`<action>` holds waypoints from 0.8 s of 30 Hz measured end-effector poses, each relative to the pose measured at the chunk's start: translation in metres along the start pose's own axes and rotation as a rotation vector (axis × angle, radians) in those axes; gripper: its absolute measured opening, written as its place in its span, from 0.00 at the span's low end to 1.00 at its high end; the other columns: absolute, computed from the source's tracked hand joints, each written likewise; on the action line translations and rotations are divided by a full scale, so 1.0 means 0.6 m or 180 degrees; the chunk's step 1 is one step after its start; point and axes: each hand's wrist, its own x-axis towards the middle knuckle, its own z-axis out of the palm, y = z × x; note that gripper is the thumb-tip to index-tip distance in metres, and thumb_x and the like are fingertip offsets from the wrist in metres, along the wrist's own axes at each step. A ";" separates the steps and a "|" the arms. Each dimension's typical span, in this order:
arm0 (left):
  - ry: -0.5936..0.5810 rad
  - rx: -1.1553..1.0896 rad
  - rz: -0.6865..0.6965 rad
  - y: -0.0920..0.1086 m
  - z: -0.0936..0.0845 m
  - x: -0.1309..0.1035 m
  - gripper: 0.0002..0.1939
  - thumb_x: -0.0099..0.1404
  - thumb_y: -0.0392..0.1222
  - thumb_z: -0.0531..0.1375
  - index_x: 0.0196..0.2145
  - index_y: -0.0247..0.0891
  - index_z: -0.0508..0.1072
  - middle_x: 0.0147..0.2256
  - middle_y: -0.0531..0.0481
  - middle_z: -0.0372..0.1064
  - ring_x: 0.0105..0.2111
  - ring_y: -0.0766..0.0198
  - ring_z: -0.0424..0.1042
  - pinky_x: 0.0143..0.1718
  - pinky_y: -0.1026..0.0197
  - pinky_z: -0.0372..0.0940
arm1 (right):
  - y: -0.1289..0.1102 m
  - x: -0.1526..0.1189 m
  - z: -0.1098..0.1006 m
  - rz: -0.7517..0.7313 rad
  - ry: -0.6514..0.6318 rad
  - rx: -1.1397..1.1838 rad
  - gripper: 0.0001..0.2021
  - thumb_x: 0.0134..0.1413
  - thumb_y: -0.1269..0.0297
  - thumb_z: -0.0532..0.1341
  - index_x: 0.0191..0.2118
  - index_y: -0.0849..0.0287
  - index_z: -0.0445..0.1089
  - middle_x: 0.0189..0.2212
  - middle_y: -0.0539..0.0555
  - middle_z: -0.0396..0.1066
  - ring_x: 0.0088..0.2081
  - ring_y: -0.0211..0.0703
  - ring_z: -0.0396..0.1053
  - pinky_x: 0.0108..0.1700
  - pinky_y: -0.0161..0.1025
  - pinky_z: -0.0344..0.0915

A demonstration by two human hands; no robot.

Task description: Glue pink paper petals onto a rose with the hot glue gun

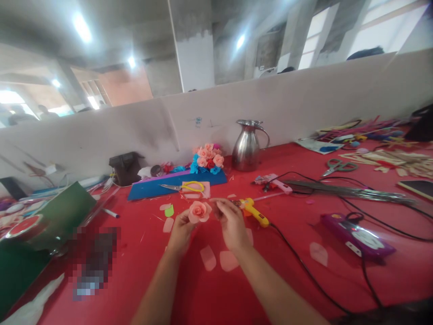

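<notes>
My left hand (181, 230) is closed on a salmon-pink artificial rose (199, 211), its open bloom facing up between thumb and fingers. Just to the right of the bloom, my right hand (232, 225) has its fingers curled together; their tips are blurred, and what they pinch cannot be made out. Loose pink petals (208, 258) lie on the red table below and around both hands. A yellow glue gun (255, 213) rests beyond my right hand, its black cord trailing toward me. A small green piece (169, 211) lies left of the rose.
Yellow-handled scissors (184, 186) lie on a blue board (145, 191), behind which sits a bunch of artificial flowers (208, 158). A steel jug (246, 146) stands near the partition. At right are a purple power strip (356, 238), cords, a pink glue gun (275, 183) and green-handled scissors (341, 165).
</notes>
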 end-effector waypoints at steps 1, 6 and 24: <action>0.0068 -0.0054 -0.0004 0.000 0.001 0.001 0.12 0.46 0.37 0.67 0.31 0.35 0.77 0.28 0.50 0.73 0.30 0.65 0.69 0.37 0.62 0.63 | 0.000 -0.001 0.001 0.0012 0.0062 -0.0042 0.06 0.44 0.64 0.61 0.29 0.57 0.74 0.19 0.47 0.64 0.22 0.34 0.57 0.26 0.34 0.52; 0.0206 -0.0422 -0.0153 0.008 0.009 0.001 0.07 0.46 0.38 0.67 0.26 0.35 0.76 0.27 0.50 0.74 0.29 0.67 0.70 0.39 0.62 0.64 | 0.009 -0.006 0.012 0.0360 -0.0197 -0.0427 0.05 0.38 0.66 0.64 0.27 0.57 0.71 0.21 0.46 0.66 0.24 0.36 0.60 0.27 0.34 0.55; 0.0369 -0.0803 -0.0277 0.002 0.017 0.001 0.08 0.44 0.37 0.68 0.24 0.35 0.75 0.24 0.51 0.73 0.25 0.70 0.68 0.33 0.66 0.64 | 0.020 -0.002 0.011 0.0233 -0.0409 -0.0667 0.09 0.39 0.61 0.67 0.26 0.58 0.68 0.24 0.48 0.69 0.25 0.37 0.65 0.32 0.36 0.63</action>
